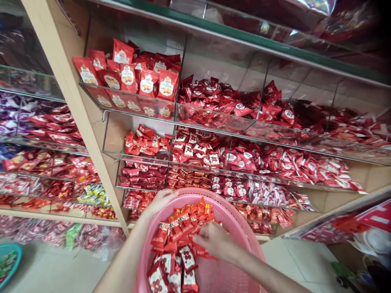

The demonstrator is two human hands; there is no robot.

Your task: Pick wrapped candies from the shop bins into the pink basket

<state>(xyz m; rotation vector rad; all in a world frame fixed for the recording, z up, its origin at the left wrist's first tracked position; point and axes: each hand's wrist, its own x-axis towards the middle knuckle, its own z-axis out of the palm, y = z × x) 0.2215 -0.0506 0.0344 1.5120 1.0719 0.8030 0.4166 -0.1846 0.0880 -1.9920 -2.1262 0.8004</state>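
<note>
A pink plastic basket (241,205) with a perforated wall is tilted toward me in front of the shelves. My left hand (161,200) is closed on its far left rim. Inside, my right hand (212,241) is curled over the small wrapped packets; its fingers are bent and slightly blurred, and what they hold is hidden. Red packets with black characters (179,226) lie at the left beneath and beside it. White-and-red packets printed with round red fruit (187,258) lie nearer me. Orange-red packets (198,207) fill the far side.
Glass-fronted shelves hold red cookie bags (146,83), dark red packets (210,95) and red-and-white packets (195,148). A wooden upright (71,106) divides them from another rack. A teal basin (14,266) stands on the tiled floor (70,268) at left.
</note>
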